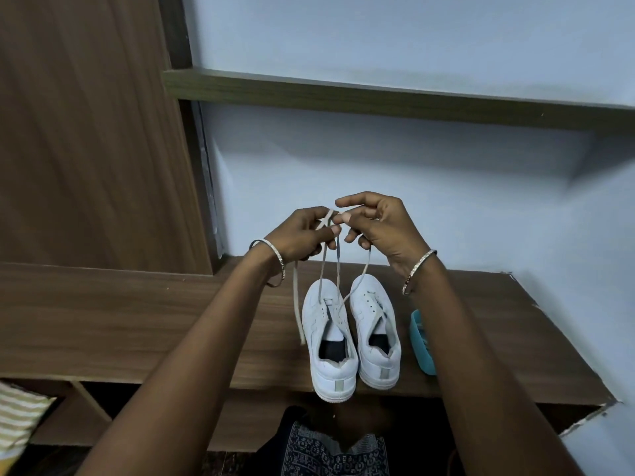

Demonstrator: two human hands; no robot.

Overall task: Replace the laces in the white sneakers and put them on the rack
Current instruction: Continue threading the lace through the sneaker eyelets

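Sneakers [330,374] stand paired on wooden rack [137,321] against pale-blue wall [412,183].

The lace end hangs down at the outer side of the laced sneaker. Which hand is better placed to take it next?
Probably the left hand: the hanging lace end drops just below its wrist, while the right hand is beyond the raised strands and would have to cross them.

left hand [302,237]: raised, fingers [332,230] pinching | right hand [379,228]: raised, fingers pinching

blue tub [421,341] r. side | wood shelf [343,94] up top | striped cloth [20,417] btm-left
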